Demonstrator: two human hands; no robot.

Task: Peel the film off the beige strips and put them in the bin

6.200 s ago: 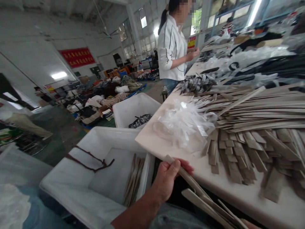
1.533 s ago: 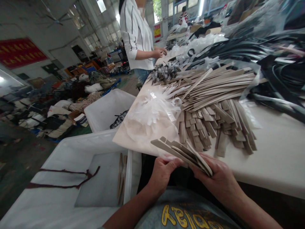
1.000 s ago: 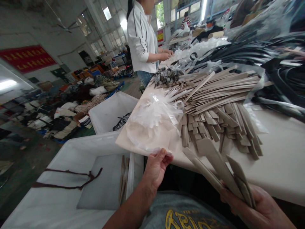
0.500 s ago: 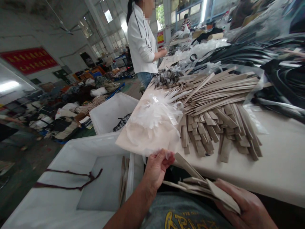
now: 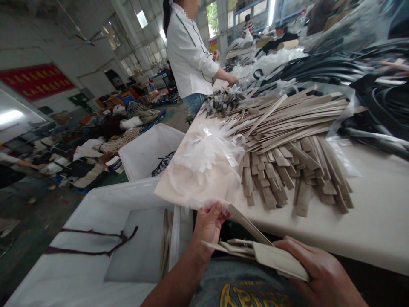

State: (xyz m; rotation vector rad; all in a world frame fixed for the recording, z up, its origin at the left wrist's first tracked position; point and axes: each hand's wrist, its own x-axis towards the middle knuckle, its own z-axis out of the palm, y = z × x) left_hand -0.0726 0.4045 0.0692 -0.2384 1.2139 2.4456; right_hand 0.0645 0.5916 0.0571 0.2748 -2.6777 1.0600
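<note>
Looking down at our lap here: our right hand (image 5: 319, 266) is closed around a loose bundle of beige strips (image 5: 275, 258), which lies nearly flat across our front, long axis running sideways, its far ends poking toward our left hand (image 5: 209, 228). One strip angles up toward that hand. The left hand is half curled at the tabletop (image 5: 377, 230) edge, fingers (image 5: 217, 209) up against clear plastic film (image 5: 207, 160); we can't tell if it's pinching anything. So the right hand is the one on the bundle, with the left just beside its tips. Down left, a white bin (image 5: 121, 188) holds a dark cord (image 5: 92, 243) and a few strips (image 5: 166, 243) stood against its wall; a second bin (image 5: 143, 157) behind it holds something black-and-white (image 5: 164, 164).
</note>
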